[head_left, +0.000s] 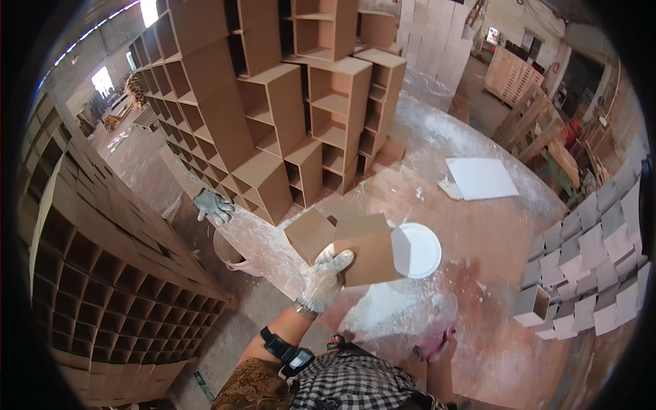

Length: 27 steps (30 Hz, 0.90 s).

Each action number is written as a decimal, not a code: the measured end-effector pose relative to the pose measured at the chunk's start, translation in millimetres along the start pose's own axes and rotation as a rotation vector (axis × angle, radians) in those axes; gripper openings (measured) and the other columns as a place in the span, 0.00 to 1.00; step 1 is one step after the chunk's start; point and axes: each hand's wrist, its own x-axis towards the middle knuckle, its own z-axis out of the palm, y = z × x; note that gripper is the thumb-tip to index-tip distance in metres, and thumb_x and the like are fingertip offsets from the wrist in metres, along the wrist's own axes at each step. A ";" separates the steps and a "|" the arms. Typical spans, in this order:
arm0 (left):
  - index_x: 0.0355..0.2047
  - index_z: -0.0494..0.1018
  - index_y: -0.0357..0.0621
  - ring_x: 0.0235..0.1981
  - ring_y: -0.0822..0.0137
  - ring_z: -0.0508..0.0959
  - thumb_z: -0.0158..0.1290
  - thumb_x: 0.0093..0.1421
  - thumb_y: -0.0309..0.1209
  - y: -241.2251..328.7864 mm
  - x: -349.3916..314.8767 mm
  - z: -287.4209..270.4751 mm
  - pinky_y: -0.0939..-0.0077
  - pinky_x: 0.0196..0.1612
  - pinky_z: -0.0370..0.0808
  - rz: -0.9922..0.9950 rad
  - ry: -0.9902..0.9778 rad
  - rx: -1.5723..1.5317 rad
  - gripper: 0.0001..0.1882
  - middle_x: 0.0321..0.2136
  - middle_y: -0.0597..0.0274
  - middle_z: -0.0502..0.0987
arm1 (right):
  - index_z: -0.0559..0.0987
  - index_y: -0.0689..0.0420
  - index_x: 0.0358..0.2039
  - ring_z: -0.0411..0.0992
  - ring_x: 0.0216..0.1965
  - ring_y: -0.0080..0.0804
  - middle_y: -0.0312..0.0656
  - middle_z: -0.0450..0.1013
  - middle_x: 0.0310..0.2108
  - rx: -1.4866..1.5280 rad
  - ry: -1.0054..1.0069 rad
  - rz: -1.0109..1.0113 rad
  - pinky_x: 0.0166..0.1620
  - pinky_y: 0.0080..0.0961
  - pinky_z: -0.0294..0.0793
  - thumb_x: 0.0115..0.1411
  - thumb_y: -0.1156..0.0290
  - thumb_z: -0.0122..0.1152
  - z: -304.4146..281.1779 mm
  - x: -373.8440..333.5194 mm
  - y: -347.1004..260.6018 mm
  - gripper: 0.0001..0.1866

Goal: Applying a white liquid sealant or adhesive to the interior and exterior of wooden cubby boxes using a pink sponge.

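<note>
My left hand (324, 277), in a pale work glove, grips a brown open-ended cardboard-coloured box (365, 249) by its near wall, thumb outside. The box is tilted above the table, its opening showing to the left. At the lower right my right hand (447, 345) is closed round a pink, soft-looking pad or cloth (432, 344); its exact kind is unclear. Just right of the box lies a round white lid or tub (418, 250), partly covered by the box. Below it a powdery white smear (389, 311) spreads over the table.
Tall stacks of brown boxes (270, 116) stand at the table's far left. More boxes (123, 294) fill the left side. White-coated boxes (588, 253) are stacked at right. A white panel (482, 179) lies on the table, a grey glove (213, 206) at its left edge.
</note>
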 end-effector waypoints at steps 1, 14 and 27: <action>0.44 0.68 0.39 0.41 0.73 0.72 0.50 0.58 0.30 -5.6 -13.3 2.0 0.77 0.45 0.71 -0.068 0.050 -0.041 0.15 0.40 0.64 0.73 | 0.69 0.52 0.41 0.69 0.35 0.31 0.35 0.69 0.34 0.044 -0.109 0.020 0.37 0.31 0.72 0.58 0.60 0.51 -12.6 13.5 1.7 0.14; 0.47 0.65 0.38 0.43 0.63 0.74 0.49 0.59 0.38 -105.3 -45.3 -28.0 0.67 0.46 0.74 -0.316 0.279 -0.134 0.20 0.41 0.58 0.72 | 0.69 0.55 0.46 0.70 0.39 0.31 0.37 0.71 0.38 -0.036 -0.108 0.313 0.44 0.30 0.71 0.57 0.62 0.55 16.6 40.1 -18.1 0.18; 0.49 0.64 0.41 0.45 0.60 0.73 0.50 0.58 0.41 -108.2 -49.1 -76.2 0.58 0.47 0.74 -0.210 0.397 -0.254 0.22 0.45 0.55 0.71 | 0.69 0.59 0.44 0.70 0.37 0.26 0.36 0.70 0.38 -0.200 -0.339 0.383 0.42 0.24 0.70 0.57 0.69 0.54 19.8 62.8 -19.5 0.15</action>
